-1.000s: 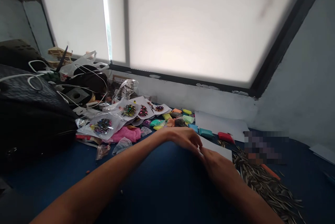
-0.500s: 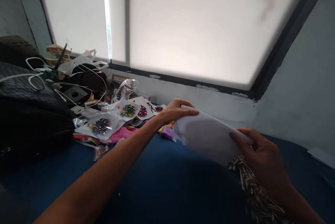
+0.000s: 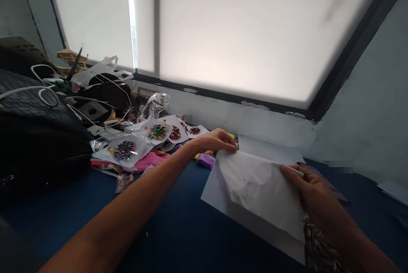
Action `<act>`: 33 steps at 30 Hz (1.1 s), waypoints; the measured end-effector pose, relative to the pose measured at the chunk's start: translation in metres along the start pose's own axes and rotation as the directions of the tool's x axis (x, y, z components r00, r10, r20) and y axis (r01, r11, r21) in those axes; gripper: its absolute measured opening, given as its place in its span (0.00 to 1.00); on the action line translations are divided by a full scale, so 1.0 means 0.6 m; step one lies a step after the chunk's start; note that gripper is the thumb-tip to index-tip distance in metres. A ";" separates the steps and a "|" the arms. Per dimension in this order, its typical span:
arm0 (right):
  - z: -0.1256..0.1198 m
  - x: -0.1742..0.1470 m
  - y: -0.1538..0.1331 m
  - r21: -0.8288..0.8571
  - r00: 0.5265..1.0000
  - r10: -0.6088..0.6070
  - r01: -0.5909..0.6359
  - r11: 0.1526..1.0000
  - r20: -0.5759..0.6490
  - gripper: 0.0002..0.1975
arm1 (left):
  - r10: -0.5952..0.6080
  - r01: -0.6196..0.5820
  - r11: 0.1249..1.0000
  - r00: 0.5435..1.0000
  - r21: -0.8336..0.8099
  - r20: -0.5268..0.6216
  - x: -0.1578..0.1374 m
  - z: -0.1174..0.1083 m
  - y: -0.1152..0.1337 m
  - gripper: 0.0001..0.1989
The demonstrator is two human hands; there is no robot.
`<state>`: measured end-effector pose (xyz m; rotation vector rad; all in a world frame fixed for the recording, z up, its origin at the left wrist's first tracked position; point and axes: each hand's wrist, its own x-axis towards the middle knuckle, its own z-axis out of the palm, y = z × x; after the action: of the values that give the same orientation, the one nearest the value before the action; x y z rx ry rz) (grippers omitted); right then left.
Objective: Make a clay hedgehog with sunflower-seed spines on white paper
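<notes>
Between my hands is a sheet of white paper [image 3: 258, 179], wrinkled and curled over along its top edge. A smoother white layer shows beneath it, lower and to the left; whether it is the same sheet folded I cannot tell. My left hand [image 3: 219, 140] pinches the upper left corner between thumb and fingers. At the upper right end, my right hand [image 3: 314, 183] grips the rolled edge, thumb on the near side. Partly hidden under my right forearm lies a heap of small slender striped pieces [image 3: 321, 243], like sunflower seeds.
Another white sheet [image 3: 270, 149] lies against the wall, with a dark flat phone-like object [image 3: 325, 179] beside it. Clear bags with colourful pointed pieces [image 3: 126, 150], a pink packet [image 3: 151, 161] and a purple packet [image 3: 205, 160] crowd the left. A black bag [image 3: 41, 145] stands far left.
Both hands have lowered the paper toward me and tilted it flatter, so more of its face and the layer beneath show. The sheet by the wall and the dark flat object have come into view.
</notes>
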<state>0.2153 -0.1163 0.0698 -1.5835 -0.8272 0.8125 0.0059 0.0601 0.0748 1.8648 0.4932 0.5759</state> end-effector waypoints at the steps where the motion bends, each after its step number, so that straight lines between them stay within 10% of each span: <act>1: -0.001 0.002 0.003 -0.004 1.000 0.019 -0.019 1.000 0.025 0.18 | 0.017 -0.020 0.997 0.999 0.072 0.039 -0.002 -0.003 0.002 0.14; 8: 0.010 -0.002 0.014 -0.060 0.980 0.049 -0.038 0.997 0.192 0.20 | -0.018 -0.107 0.940 0.933 0.323 0.360 -0.006 0.034 0.034 0.18; 12: 0.013 -0.008 0.012 -0.102 0.976 0.038 -0.016 0.995 0.216 0.22 | 0.022 -0.126 0.973 0.882 0.192 0.470 0.003 0.043 0.023 0.12; 23: 0.017 0.006 0.035 -0.112 0.998 0.032 -0.027 0.993 0.045 0.19 | 0.020 -0.021 1.000 0.999 -0.017 -0.025 0.017 0.033 -0.012 0.08; 33: 0.045 -0.005 0.049 0.059 0.995 -0.033 0.027 0.998 0.094 0.28 | -0.150 -0.048 0.945 0.816 -0.324 -0.559 0.044 0.051 -0.026 0.07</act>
<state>0.1932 -0.1091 0.0370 -1.4874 -0.8860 0.8881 0.0444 0.0580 0.0548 1.3322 0.7912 1.1315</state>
